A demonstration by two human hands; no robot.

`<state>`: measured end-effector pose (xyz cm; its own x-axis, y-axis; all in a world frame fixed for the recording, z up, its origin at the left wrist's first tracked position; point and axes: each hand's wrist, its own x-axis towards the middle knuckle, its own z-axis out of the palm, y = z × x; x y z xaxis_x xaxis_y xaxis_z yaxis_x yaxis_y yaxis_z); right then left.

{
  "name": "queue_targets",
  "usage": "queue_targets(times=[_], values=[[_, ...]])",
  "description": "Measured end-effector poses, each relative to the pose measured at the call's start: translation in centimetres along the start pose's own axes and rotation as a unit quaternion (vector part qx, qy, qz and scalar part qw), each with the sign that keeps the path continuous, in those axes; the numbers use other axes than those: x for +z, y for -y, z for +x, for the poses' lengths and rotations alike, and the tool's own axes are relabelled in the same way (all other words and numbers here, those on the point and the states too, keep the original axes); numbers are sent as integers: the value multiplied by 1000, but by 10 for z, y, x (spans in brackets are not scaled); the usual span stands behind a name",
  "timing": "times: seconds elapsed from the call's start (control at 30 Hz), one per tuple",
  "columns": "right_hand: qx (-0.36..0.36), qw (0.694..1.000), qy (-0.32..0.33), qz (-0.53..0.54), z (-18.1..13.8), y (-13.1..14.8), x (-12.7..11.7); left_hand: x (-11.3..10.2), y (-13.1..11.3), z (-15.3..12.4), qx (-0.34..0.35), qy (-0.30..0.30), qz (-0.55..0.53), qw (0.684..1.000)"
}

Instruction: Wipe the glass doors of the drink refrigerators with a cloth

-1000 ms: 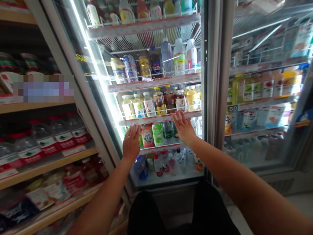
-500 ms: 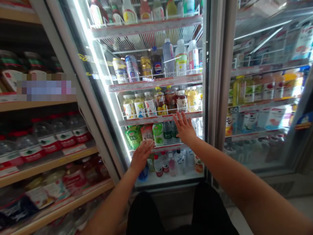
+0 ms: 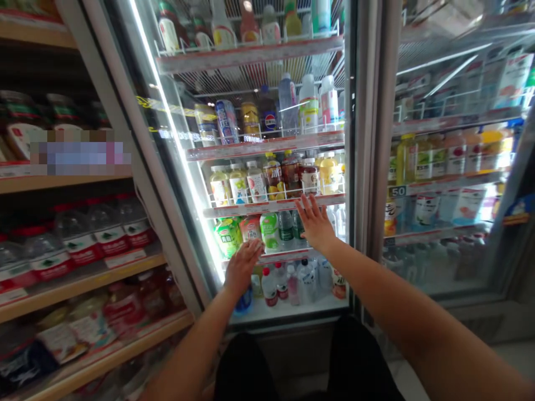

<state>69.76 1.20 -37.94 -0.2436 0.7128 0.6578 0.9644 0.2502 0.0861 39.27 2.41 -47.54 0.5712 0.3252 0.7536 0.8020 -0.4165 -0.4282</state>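
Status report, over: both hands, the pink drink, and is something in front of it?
Right hand spread open before the shelf edge. Left hand open, nothing visible in it. Pink drink upright; left hand covers its lower part.

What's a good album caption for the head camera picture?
Bare left hand and bare right hand before a tall, bright, metal-framed drinks fridge.

A bright green, soft-looking pouch [image 3: 228, 236] mixes leafy and yellowish tones; a pinkish-red pouch [image 3: 251, 227] carries pale lettering. A rounded, lime-green container [image 3: 269, 227] is patched with white. A brown bottle with a yellow cap [image 3: 274, 177] has yellow print low on its label. One dark blue bottle [image 3: 267, 114] bears a round red, white and blue emblem. The long, whitish shelf edge [image 3: 267, 208] is trimmed in red.
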Motion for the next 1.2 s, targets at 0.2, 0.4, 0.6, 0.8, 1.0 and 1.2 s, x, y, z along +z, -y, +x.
queue_targets(times=[0.2,0.4,0.6,0.8,1.0,1.2], values=[[3,1000,2,1,-1,-1,0,5,-5,31,-11,-91,-17,996],[-4,1000,-8,5,-1,-1,2,3,-30,41,69,-9,-17,997],[-14,1000,-22,16,-2,-2,1,-14,-20,99,-67,-56,-29,996],[-7,1000,-6,29,-9,1,-4,-8,-42,90,66,4,-53,996],[-131,981,-119,81,-10,23,-8,7,-33,118,3,-81,-148,986],[-223,963,-100,116,4,33,9,15,-32,116,-104,-179,-201,957]])
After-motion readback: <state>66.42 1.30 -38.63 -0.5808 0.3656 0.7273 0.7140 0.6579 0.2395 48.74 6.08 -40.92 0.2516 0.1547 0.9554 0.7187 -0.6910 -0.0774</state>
